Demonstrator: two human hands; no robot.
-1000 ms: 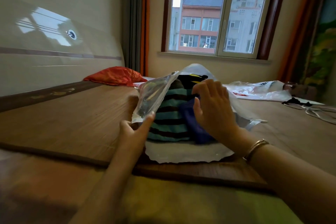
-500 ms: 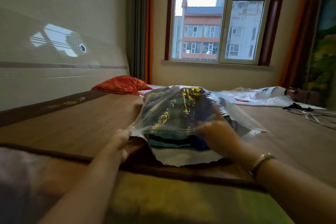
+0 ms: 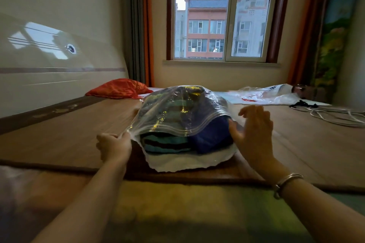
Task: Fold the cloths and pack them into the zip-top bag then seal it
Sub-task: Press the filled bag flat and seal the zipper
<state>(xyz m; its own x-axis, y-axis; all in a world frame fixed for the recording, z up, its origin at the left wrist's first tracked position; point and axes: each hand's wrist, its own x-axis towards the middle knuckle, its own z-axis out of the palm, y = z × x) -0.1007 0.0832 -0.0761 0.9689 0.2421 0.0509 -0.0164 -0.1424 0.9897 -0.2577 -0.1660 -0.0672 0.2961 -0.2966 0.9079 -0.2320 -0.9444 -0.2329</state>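
Note:
A clear zip-top bag [image 3: 177, 108] lies on the brown mat, its mouth facing me and gaping. Inside sit a folded teal-and-black striped cloth [image 3: 166, 143] and a dark blue cloth [image 3: 211, 134]. The bag's white lower flap [image 3: 189, 162] lies flat on the mat in front of them. My left hand [image 3: 113, 147] pinches the left end of the upper flap. Beside the bag's right end my right hand [image 3: 254, 132] is held with its fingers spread and holds nothing.
A red cushion [image 3: 120, 88] lies at the back left by the wall. Another plastic bag [image 3: 264, 94] and white cables [image 3: 335, 116] lie at the back right. The mat's dark front border [image 3: 59, 167] runs across below the bag.
The upper flap has come down over the cloths. My right hand has left the cloths, moved out to the right of the bag and spread its fingers. My left hand keeps hold of the flap's left end.

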